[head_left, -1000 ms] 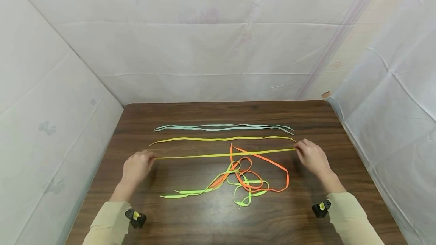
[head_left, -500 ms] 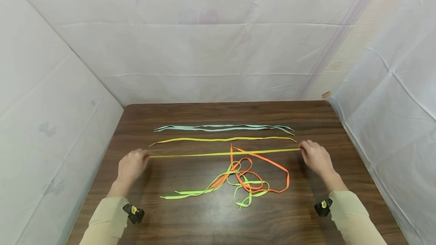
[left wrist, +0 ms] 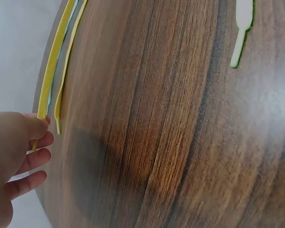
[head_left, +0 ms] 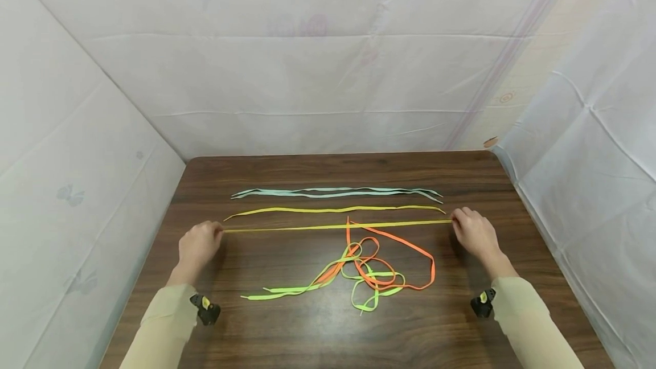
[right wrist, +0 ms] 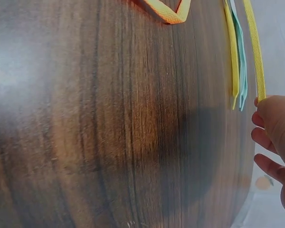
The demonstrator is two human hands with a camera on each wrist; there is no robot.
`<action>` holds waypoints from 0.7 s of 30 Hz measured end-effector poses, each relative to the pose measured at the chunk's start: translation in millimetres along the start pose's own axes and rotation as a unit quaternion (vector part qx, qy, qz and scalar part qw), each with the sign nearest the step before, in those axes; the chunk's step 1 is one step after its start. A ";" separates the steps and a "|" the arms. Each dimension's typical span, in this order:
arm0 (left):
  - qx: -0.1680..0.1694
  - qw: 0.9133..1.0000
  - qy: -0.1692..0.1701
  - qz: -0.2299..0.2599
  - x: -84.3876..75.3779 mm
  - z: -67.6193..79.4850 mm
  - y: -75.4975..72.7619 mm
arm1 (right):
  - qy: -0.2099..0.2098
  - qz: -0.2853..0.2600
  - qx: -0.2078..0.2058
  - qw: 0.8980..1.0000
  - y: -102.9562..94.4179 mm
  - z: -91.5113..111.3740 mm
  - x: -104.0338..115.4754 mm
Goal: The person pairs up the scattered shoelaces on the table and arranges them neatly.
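Observation:
A yellow shoelace [head_left: 307, 228] is stretched taut between my two hands, above the table. Its left end is pinched between thumb and forefinger of my left hand [head_left: 199, 245], and the left wrist view shows the lace [left wrist: 52, 71] running up from that pinch. My right hand [head_left: 475, 236] pinches the other end; in the right wrist view the lace [right wrist: 257, 57] rises from the thumb. Just beyond lies a second yellow shoelace [head_left: 318, 210], nearly straight on the table. Farther back, light blue shoelaces [head_left: 328, 192] lie side by side.
Nearer to me, an orange shoelace [head_left: 420, 252] and neon green shoelaces [head_left: 271, 296] lie tangled together on the brown wooden table [head_left: 328, 340]. White sheeting [head_left: 307, 73] walls the table at the back and sides.
The hands have spread apart, drawing the held yellow shoelace tauter. Lately they have shifted slightly away from me, bringing it closer to the yellow lace on the table. The other laces have not moved.

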State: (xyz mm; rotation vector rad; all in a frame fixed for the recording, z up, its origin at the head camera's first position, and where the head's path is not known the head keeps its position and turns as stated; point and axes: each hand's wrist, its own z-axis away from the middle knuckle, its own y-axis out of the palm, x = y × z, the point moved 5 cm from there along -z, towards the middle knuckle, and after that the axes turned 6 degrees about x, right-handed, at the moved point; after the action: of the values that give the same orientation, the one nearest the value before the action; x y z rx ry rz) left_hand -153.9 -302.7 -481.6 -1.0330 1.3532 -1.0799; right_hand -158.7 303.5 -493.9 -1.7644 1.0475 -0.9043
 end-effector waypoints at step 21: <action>0.047 0.993 -0.101 0.047 16.3 -37.4 8.8 | 0.061 -0.015 0.051 0.997 16.8 -23.2 -16.3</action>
State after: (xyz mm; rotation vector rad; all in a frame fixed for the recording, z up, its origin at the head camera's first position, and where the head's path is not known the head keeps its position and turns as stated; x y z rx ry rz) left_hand -192.3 -314.8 -492.9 -0.9713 1.1649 -0.9335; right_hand -190.0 306.7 -503.6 -1.6620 1.0358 -1.0766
